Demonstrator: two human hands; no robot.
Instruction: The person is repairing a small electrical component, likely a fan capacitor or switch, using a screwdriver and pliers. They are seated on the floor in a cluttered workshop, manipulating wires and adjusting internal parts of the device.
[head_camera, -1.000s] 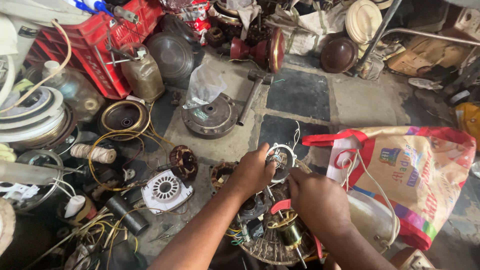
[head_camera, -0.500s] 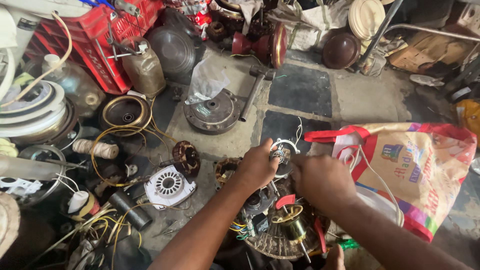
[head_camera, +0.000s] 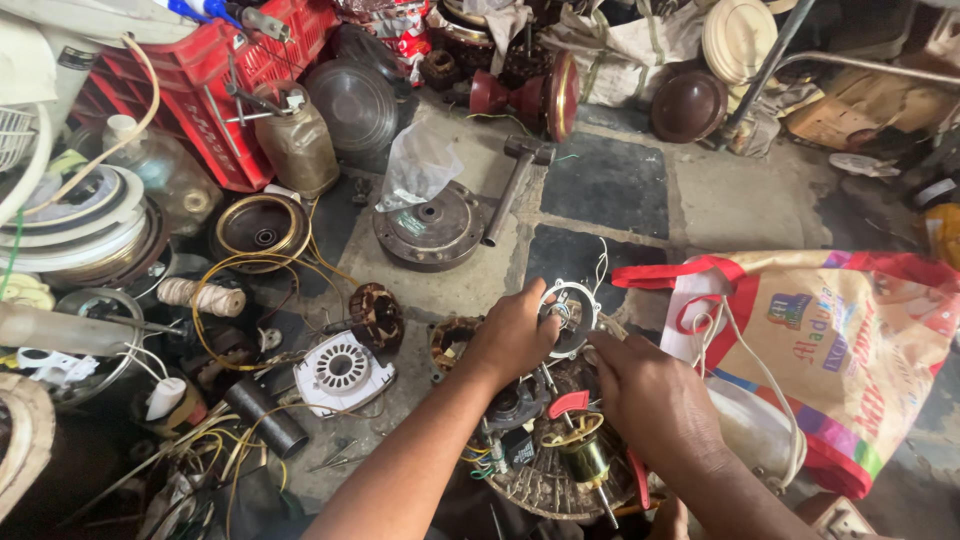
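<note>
Metal round motor plate gripped by both hands.

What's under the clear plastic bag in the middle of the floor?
The clear plastic bag lies on a round grey metal motor cover, with a hammer just right of it. The cover's back edge is hidden by the bag, and nothing beneath the cover shows.

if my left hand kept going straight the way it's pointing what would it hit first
Your left hand points up and right, fingers already on the white round motor part. Beyond it lies bare dark floor slab; depth is uncertain.
</note>
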